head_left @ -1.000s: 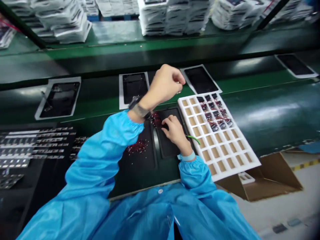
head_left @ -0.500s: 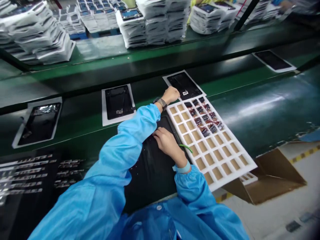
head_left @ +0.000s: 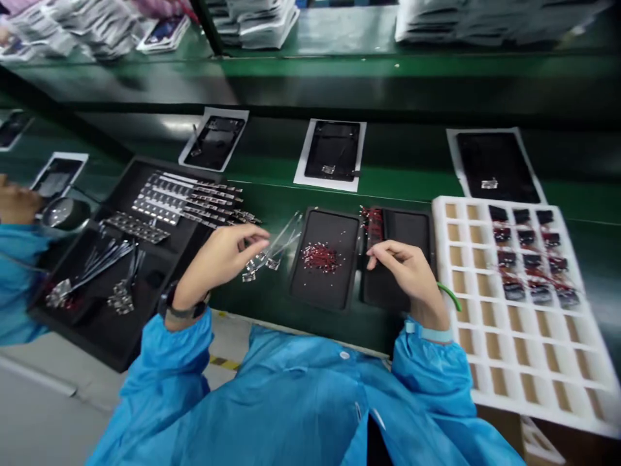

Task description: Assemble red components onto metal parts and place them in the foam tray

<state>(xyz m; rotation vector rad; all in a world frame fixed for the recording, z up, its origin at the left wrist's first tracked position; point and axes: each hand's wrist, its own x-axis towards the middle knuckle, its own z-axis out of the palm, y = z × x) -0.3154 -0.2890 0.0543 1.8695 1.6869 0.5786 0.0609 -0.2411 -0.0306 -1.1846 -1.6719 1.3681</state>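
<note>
My left hand (head_left: 228, 252) hovers over the bench at centre left, fingers loosely curved, with a gap between thumb and fingers and nothing visible in it. Just right of it lie small metallic parts with thin clear strips (head_left: 284, 239). My right hand (head_left: 407, 268) is over a black tray (head_left: 407, 223), its thumb and fingertips pinched together; anything between them is too small to make out. Red wire pieces (head_left: 373, 223) line that tray's left edge. Between the hands, another black tray (head_left: 334, 226) bears a heap of tiny red wires (head_left: 320, 257).
At right, a white foam compartment tray (head_left: 526, 369) holds black parts with red wires. Black panels on white sheets (head_left: 334, 152) line the conveyor behind. At left stand a large black tray (head_left: 160, 272) of metallic parts and another person's hand (head_left: 17, 204). Stacks (head_left: 262, 22) fill the shelf.
The view has swung left. My left hand has come back from the panel beside the foam tray to the metallic parts on the left. My right hand stays over the black tray.
</note>
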